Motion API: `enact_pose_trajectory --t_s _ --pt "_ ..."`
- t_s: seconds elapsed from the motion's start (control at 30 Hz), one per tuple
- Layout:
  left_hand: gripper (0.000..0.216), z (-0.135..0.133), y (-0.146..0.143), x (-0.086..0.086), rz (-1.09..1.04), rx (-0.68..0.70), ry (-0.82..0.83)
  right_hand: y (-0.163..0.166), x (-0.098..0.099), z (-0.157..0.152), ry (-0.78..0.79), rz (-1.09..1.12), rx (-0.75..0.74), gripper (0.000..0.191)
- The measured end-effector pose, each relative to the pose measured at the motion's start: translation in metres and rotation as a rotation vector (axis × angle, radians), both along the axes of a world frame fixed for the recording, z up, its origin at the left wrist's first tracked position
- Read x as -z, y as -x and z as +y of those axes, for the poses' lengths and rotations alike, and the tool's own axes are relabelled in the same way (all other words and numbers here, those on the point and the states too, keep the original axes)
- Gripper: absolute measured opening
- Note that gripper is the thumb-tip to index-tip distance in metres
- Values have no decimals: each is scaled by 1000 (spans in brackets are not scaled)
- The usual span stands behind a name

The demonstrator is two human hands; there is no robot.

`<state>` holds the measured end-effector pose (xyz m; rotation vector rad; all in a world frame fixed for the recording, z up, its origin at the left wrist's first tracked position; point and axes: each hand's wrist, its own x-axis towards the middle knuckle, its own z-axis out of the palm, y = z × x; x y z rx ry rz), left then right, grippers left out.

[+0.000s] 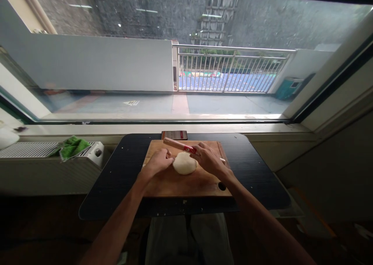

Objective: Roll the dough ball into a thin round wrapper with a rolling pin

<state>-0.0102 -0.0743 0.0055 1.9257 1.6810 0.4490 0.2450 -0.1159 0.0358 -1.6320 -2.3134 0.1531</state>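
Observation:
A flat, pale round of dough [185, 163] lies on a wooden cutting board [186, 185]. My left hand [159, 161] is at its left edge, the fingers curled and closed against the rim of the dough. In my right hand [207, 157] is a slim wooden rolling pin [175, 143] with a red label, its far end pointing up and to the left. The pin is tilted across the far side of the dough; whether it touches the dough I cannot tell.
The board rests on a dark table [116, 179] by a window. Behind it lies a phone-like dark rectangle [174, 135]. A green cloth [72, 146] hangs over a white radiator [49, 171] on the left. A windowsill [140, 129] runs along the back.

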Motion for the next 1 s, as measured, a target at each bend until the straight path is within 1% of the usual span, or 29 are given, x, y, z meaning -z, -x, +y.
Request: enact_pose_trajectory --t_s 0.07,0.13,0.17,0.2,0.23,0.3,0.33,0.4,0.5,0.6,0.67,0.7,0.83,0.9,1.0 --pt "19 -3 11 -15 124 -109 -64 3 5 -1 1 4 -43 18" --pt "24 -5 16 -27 181 -208 -210 5 11 -2 6 12 -90 17" --pt "24 -5 16 -31 189 -216 -304 5 14 -2 7 17 -116 17" --pt "25 -6 15 -33 194 -188 -391 5 17 -3 4 24 -142 18" --pt "25 -7 11 -33 201 -130 -464 5 19 -3 -1 28 -168 21" --pt "26 -10 2 -28 223 2 -543 3 23 -5 -6 15 -221 28" --pt "27 -11 -4 -23 235 46 -539 2 24 -5 -5 -5 -243 30" --pt "30 -14 -14 -13 256 79 -469 -1 24 -7 4 -60 -275 31" --pt "31 -16 -24 1 295 62 -367 -5 22 -8 18 -116 -308 30" --pt "30 -15 -27 10 325 37 -371 -7 21 -8 13 -75 -308 28" --pt "33 -13 -29 11 339 28 -395 -4 22 -6 -7 -14 -258 34" --pt "35 -12 -30 11 349 27 -402 -1 23 -4 -20 9 -208 40" --pt "41 -10 -36 8 393 51 -396 15 28 2 -28 -12 84 60" --pt "44 -11 -39 8 420 66 -404 24 32 1 -8 -56 188 64" --pt "48 -13 -41 10 453 67 -415 32 37 -5 5 -87 259 64"
